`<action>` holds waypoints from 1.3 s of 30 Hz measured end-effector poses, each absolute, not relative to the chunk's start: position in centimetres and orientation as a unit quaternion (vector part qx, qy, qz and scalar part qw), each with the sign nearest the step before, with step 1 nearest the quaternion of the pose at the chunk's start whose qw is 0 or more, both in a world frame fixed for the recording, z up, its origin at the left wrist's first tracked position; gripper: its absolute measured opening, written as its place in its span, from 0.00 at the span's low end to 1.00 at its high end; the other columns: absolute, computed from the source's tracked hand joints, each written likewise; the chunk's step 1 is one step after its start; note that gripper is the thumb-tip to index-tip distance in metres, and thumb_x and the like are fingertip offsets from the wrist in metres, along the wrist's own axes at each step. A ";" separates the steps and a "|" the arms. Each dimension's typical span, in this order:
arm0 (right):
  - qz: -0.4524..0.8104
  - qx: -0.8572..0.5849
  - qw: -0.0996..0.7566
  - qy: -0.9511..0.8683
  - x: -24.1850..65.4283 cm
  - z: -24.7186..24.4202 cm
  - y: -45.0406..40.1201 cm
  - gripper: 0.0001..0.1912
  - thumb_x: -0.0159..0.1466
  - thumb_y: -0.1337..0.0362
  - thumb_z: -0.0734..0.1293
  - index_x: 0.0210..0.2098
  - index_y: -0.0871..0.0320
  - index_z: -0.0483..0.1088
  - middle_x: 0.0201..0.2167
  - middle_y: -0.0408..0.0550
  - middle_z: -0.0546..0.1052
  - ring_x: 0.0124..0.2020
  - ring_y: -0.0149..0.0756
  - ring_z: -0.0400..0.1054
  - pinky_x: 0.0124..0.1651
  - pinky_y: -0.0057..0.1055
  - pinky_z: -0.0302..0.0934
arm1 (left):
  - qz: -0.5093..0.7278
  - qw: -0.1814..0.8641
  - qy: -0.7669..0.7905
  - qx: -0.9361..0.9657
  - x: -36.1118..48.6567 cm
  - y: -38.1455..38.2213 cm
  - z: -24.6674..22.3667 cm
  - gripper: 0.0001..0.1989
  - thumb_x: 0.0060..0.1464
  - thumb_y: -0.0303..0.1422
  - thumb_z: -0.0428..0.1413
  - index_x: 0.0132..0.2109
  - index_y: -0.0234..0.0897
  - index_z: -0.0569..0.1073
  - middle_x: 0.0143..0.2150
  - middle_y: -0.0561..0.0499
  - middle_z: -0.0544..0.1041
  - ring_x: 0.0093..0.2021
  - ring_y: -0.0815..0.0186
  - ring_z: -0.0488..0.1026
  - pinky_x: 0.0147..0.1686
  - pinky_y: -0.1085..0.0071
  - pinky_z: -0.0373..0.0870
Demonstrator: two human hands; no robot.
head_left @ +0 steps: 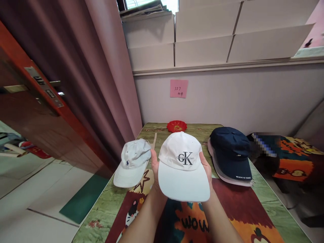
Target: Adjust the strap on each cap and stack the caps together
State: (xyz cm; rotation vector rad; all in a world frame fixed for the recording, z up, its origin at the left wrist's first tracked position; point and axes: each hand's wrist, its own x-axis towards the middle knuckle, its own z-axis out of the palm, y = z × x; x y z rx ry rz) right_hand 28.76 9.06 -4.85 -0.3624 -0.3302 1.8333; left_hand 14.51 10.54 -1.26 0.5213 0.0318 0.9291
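Note:
Both hands hold up a white cap (183,184) with a black "CK" print, its brim pointing toward me. My left hand (155,168) grips the cap's left side, thumb up along the edge, the other fingers hidden beneath. On the opposite side my right hand (207,170) holds it the same way. A pale grey cap (134,155) with a small dark logo lies on the table just left of my left hand. Right of my right hand, a navy cap (230,148) rests on top of a pale pink cap (214,162).
The green, wood-patterned table (98,216) carries a colourful cloth (240,206). A red scalloped dish (177,126) stands at its back edge. A pink note (179,88) is on the wall. Curtain and open door (50,101) are at left.

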 end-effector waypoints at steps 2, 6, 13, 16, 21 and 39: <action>0.772 -0.160 0.597 -0.147 29.2 -5.4 9.3 0.33 0.69 0.39 0.55 0.56 0.54 0.76 0.59 0.54 0.77 0.67 0.52 0.63 0.70 0.59 0.46 | 0.427 0.867 0.021 0.257 14.4 10.5 -1.1 0.51 0.58 0.67 0.34 0.72 0.34 0.61 0.72 0.39 0.63 0.75 0.45 0.50 0.73 0.48 0.37; 0.741 -0.172 0.629 -0.162 29.7 -5.7 9.4 0.33 0.67 0.37 0.58 0.57 0.52 0.75 0.60 0.53 0.76 0.67 0.53 0.62 0.71 0.60 0.45 | 0.415 0.874 0.023 0.252 14.3 10.2 -1.2 0.44 0.63 0.60 0.35 0.72 0.32 0.61 0.70 0.38 0.64 0.74 0.45 0.53 0.73 0.47 0.38; 0.735 -0.185 0.636 -0.143 30.0 -4.2 8.8 0.38 0.66 0.34 0.57 0.60 0.55 0.72 0.61 0.55 0.75 0.67 0.52 0.63 0.71 0.58 0.46 | 0.410 0.885 0.078 0.205 14.1 10.0 -1.0 0.32 0.69 0.46 0.41 0.69 0.30 0.66 0.65 0.38 0.72 0.69 0.48 0.64 0.73 0.50 0.44; 0.752 -0.207 0.610 -0.139 30.1 -4.3 9.3 0.34 0.69 0.39 0.57 0.60 0.57 0.73 0.58 0.55 0.78 0.64 0.51 0.67 0.69 0.58 0.51 | 0.425 0.878 0.085 0.205 13.6 9.9 -0.3 0.32 0.68 0.47 0.41 0.69 0.31 0.66 0.63 0.39 0.74 0.68 0.49 0.66 0.73 0.50 0.47; 0.751 -0.228 0.610 -0.109 29.9 -4.6 10.2 0.26 0.71 0.49 0.59 0.58 0.58 0.73 0.54 0.55 0.80 0.61 0.48 0.70 0.67 0.56 0.55 | 0.444 0.868 0.059 0.213 12.5 9.6 0.0 0.31 0.69 0.44 0.41 0.70 0.32 0.64 0.64 0.40 0.74 0.67 0.49 0.67 0.72 0.50 0.49; 0.753 -0.204 0.619 -0.091 25.6 -2.6 3.4 0.33 0.68 0.42 0.62 0.60 0.62 0.71 0.58 0.59 0.77 0.60 0.49 0.71 0.64 0.49 0.63 | 0.544 0.806 0.157 0.170 9.6 10.6 -1.3 0.33 0.68 0.48 0.43 0.71 0.32 0.63 0.63 0.38 0.74 0.65 0.50 0.70 0.70 0.51 0.56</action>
